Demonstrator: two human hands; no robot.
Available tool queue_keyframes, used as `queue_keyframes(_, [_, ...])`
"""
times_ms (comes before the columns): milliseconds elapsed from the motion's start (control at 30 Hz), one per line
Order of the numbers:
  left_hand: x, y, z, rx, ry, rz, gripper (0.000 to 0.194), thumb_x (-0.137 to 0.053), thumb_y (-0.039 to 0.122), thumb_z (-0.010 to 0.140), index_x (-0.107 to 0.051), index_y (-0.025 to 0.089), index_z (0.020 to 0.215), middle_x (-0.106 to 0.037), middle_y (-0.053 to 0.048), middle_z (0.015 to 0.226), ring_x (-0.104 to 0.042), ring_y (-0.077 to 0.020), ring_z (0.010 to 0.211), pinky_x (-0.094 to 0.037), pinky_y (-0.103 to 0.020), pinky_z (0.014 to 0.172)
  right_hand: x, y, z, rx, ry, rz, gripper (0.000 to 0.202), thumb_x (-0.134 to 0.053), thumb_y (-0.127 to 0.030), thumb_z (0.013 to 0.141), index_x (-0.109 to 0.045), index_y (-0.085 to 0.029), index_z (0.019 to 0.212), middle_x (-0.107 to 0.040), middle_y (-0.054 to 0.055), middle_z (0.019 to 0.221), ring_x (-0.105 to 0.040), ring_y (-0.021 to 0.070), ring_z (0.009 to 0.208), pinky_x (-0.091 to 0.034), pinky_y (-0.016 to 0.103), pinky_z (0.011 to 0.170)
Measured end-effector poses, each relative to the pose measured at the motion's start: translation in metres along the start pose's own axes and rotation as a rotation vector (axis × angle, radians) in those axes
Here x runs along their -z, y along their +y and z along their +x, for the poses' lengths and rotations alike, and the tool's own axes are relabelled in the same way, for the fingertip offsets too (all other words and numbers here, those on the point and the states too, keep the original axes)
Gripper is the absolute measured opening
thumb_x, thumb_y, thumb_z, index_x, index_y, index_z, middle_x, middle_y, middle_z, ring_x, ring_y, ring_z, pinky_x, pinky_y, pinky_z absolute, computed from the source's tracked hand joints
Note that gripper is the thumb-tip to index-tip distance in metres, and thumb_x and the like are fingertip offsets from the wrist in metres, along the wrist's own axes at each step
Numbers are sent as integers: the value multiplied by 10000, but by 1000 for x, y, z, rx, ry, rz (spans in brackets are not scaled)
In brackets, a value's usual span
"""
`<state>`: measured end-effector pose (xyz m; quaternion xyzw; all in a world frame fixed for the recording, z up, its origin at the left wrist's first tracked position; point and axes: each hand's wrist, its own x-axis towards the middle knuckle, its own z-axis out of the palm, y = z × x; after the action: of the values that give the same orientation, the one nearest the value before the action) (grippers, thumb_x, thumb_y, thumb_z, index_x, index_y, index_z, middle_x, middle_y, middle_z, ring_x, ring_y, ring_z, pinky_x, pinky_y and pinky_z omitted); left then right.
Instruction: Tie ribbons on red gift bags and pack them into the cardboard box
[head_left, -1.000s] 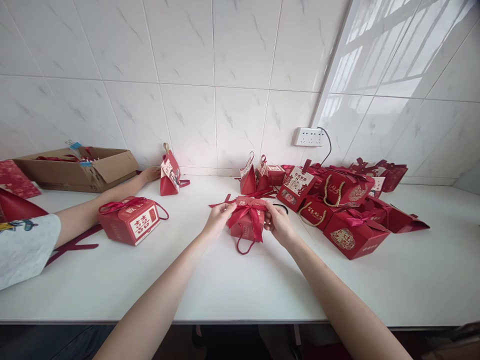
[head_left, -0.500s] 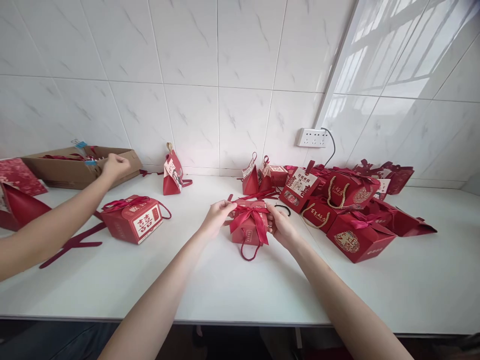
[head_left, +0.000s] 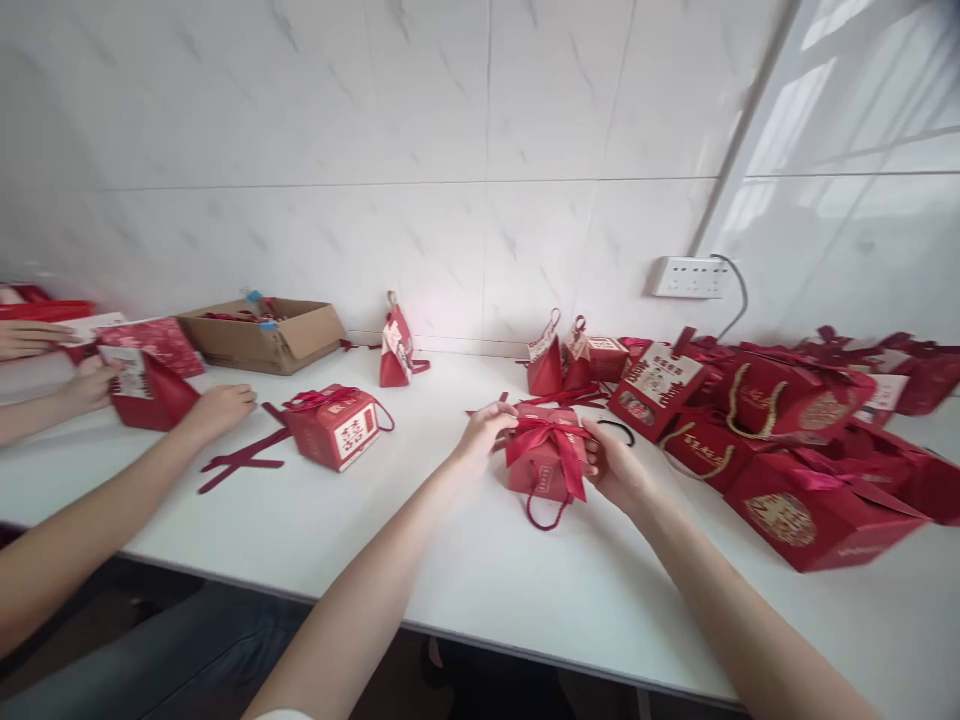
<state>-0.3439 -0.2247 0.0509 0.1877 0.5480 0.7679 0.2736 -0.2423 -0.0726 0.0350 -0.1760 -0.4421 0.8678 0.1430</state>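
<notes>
A small red gift box [head_left: 546, 478] stands on the white table, with a red ribbon bow [head_left: 553, 436] across its top and a dark red cord handle hanging down its front. My left hand [head_left: 486, 434] pinches the ribbon at the left side of the bow. On the right side, my right hand [head_left: 613, 462] has its fingers closed on the ribbon by the box's edge. A black loop [head_left: 618, 430] lies just behind my right hand.
Red boxes [head_left: 823, 515] crowd the right side. A red box with a white label [head_left: 334, 428] and loose ribbons [head_left: 244, 460] lie left, before a cardboard box [head_left: 259, 340]. A person's hands [head_left: 225, 408] hold a red box [head_left: 150, 395] at far left. A socket strip [head_left: 690, 278] is on the wall.
The view has turned left, so things appear farther right. The neighbouring person's hand has left the cardboard box and come down to the red box. My hands keep hold of the ribbon.
</notes>
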Motion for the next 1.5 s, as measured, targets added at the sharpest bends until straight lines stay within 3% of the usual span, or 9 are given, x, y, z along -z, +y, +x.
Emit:
queue_keyframes(233, [-1,-15,3,5,41,-99,215,-639,217,479,-499,179,638,-539,24,616,-498,-97,551,-349,-217,536,7,4,5,-106,9,108,494,-849,-273,471,-371,-192,565,-266,-97,500,-218,12,399,-280,115,266])
queue_keyframes(400, [-4,-17,1,-66,49,-47,123,-613,238,541,-527,173,599,-540,18,618,-482,-102,569,-338,-224,564,8,5,5,-109,38,151,474,-835,-257,511,-371,-193,583,-272,-98,510,-227,8,390,-282,111,259])
queue_keyframes(567, [-5,-16,-1,-172,40,71,106,-577,236,618,-620,163,554,-614,-7,685,-530,-139,719,-379,-254,707,6,4,4,-76,26,88,440,-792,-284,590,-361,-194,587,-255,-95,519,-214,15,394,-267,108,262])
queue_keyframes(767, [-4,-12,-6,-205,-27,190,183,-689,330,642,-630,156,640,-590,-1,669,-514,-136,696,-373,-257,697,7,4,4,-81,28,57,465,-789,-352,623,-356,-193,574,-247,-93,522,-223,16,390,-262,108,262])
queue_keyframes(967, [2,-17,2,-162,-46,223,353,-762,251,594,-590,185,895,-484,55,645,-444,-91,617,-341,-238,636,8,4,4,-96,61,48,441,-807,-336,596,-393,-187,556,-283,-88,499,-251,17,375,-260,122,256])
queue_keyframes(1067, [1,-19,3,-131,-13,227,458,-758,204,598,-559,186,1010,-508,37,706,-490,-109,669,-383,-265,693,7,2,0,-35,131,-125,305,-766,-375,617,-520,-196,606,-424,-35,538,-361,56,403,-316,159,279])
queue_keyframes(1167, [-2,-20,3,-96,18,214,538,-773,158,561,-549,174,1050,-570,-11,822,-543,-154,799,-418,-321,801,8,1,-2,125,210,-423,273,-715,-466,640,-644,-251,792,-632,74,866,-589,160,669,-482,234,451])
queue_keyframes(1300, [-3,-22,4,-85,-121,77,447,-754,155,569,-592,176,985,-618,-43,923,-561,-214,978,-403,-392,938,17,2,4,327,148,-769,409,-648,-622,660,-605,-360,972,-606,96,1174,-589,265,1012,-500,390,722])
queue_keyframes(1500, [-1,-23,3,-88,-132,42,405,-710,139,622,-610,229,1004,-654,-31,1007,-542,-250,1105,-378,-374,986,21,3,5,429,-84,-1007,696,-763,-550,537,-504,-348,1151,-554,130,1228,-559,334,1086,-539,398,726])
